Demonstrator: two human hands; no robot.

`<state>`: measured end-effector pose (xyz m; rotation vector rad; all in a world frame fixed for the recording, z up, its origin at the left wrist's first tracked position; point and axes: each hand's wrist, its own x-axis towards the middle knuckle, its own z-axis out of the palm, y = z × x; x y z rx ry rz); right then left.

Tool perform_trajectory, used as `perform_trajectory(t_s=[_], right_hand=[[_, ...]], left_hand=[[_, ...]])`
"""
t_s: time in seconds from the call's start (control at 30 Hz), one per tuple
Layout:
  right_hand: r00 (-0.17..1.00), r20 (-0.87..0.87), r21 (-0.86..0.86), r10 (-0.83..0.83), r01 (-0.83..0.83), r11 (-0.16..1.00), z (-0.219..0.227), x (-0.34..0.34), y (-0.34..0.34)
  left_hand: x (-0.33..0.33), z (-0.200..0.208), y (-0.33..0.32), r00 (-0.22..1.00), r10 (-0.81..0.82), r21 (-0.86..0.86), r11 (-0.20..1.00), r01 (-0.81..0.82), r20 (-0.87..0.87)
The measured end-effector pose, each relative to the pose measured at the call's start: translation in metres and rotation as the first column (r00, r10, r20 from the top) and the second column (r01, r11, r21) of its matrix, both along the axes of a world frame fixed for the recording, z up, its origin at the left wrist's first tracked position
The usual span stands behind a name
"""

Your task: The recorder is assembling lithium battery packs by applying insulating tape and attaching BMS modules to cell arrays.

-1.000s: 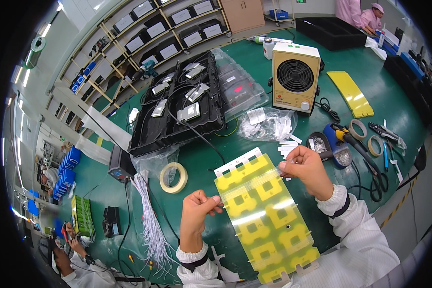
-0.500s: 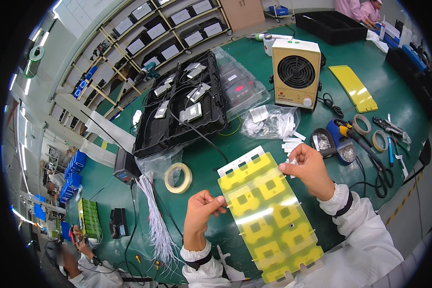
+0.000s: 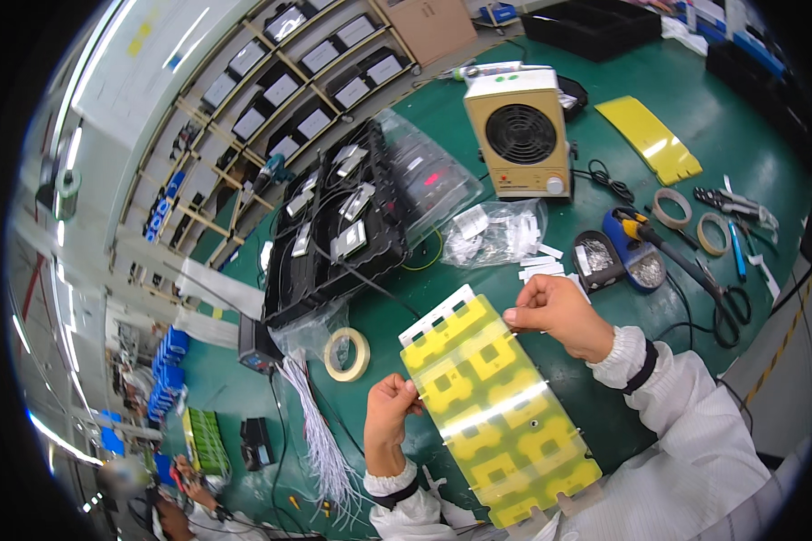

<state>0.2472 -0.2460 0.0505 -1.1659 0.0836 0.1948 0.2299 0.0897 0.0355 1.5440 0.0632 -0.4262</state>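
Observation:
A yellow sheet (image 3: pixel 487 410) with square cut-outs and a white strip along its far end lies on the green table in front of me. My left hand (image 3: pixel 390 417) pinches at the sheet's left edge, thumb and fingers closed. My right hand (image 3: pixel 558 314) pinches at the sheet's right edge near the far end. Whether a thin clear strip runs between the two hands I cannot tell. A shiny band crosses the middle of the sheet.
A tape roll (image 3: pixel 346 353) and a bundle of white wires (image 3: pixel 320 433) lie to the left. A black tray (image 3: pixel 334 230) of parts, a beige fan unit (image 3: pixel 520 133), a bag of small white parts (image 3: pixel 496 233), more tape rolls (image 3: pixel 672 209) and hand tools (image 3: pixel 731 203) lie beyond. Another person works at lower left.
Both hands stay pinched at the sheet's two sides; they have shifted only slightly toward me along it. The sheet itself lies where it was.

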Motion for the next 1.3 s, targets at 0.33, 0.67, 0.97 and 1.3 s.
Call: perform_trajectory(t_s=[0.33,0.67,0.97,1.3], right_hand=[[1.000,-0.011,0.175,0.017,-0.015,0.984,-0.019,0.002,0.003],[0.985,0.117,0.163,-0.125,0.105,0.981,-0.040,-0.001,0.016],[0.992,0.111,0.152,-0.054,0.037,0.988,-0.038,-0.002,0.012],[0.995,0.084,0.213,0.049,-0.066,0.975,-0.036,0.005,0.010]], left_hand=[[-0.008,-0.009,-0.014,0.986,0.161,-0.063,0.985,-0.163,-0.035],[-0.012,0.005,-0.033,0.983,0.153,-0.161,0.972,-0.169,-0.105],[-0.013,0.006,-0.032,0.983,0.130,-0.159,0.976,-0.150,-0.131],[-0.010,0.001,-0.023,0.967,0.155,-0.168,0.967,-0.191,-0.202]])
